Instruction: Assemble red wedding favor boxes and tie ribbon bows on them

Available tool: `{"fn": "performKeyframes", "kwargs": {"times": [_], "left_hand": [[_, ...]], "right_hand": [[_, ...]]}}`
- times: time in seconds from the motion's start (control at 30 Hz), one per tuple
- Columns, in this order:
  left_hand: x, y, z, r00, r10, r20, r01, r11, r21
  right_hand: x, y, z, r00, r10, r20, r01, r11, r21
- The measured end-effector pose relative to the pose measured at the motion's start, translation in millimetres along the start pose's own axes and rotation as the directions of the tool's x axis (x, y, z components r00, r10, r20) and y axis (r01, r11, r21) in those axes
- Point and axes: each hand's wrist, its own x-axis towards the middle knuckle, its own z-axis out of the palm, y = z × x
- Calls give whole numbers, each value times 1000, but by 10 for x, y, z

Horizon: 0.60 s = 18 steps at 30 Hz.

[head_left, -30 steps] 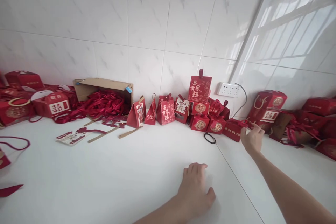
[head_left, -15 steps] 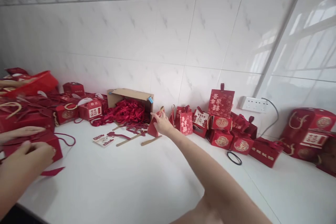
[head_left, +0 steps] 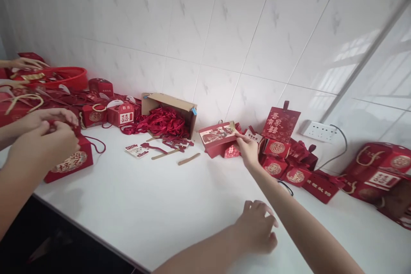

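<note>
My right hand (head_left: 248, 149) reaches to the row of red boxes by the wall. Its thumb and fingers pinch the right end of a red gift box (head_left: 212, 149), which is tilted and shows a cream panel with figures printed on it. Part of the row behind is hidden by this box and my hand. My left hand (head_left: 257, 227) is held over the near part of the white table, its fingers apart and loosely curled, with nothing in them.
A co-worker's hands (head_left: 45, 141) work over a red box (head_left: 72, 160) at left. Behind are a red basin (head_left: 75, 78), a cardboard box (head_left: 168, 99) of red ribbons and flat wooden sticks (head_left: 189, 159). Stacked red boxes (head_left: 272, 167) and a power strip (head_left: 319, 131) are at right.
My right hand has shifted right, from a narrow upright red box to the row, where it holds a red box showing its printed panel. My left hand has come into view.
</note>
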Motion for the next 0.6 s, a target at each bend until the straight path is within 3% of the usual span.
{"fn": "performKeyframes", "kwargs": {"times": [0.1, 0.27, 0.43, 0.6], "left_hand": [[26, 47, -42, 999, -29, 21, 29, 999, -21], [3, -164, -246, 975, -215, 63, 206, 971, 124], [-194, -883, -686, 894, -446, -35, 439, 860, 259], [-461, -1516, -1276, 770, -624, -132, 630, 710, 316]], "right_hand": [[-234, 48, -481, 989, -49, -136, 51, 999, 8], [-530, 376, -940, 900, -283, -332, 183, 936, -300], [-738, 828, -922, 828, -447, -338, 288, 857, -428], [-897, 920, -812, 911, -320, -261, 241, 925, -293]]}}
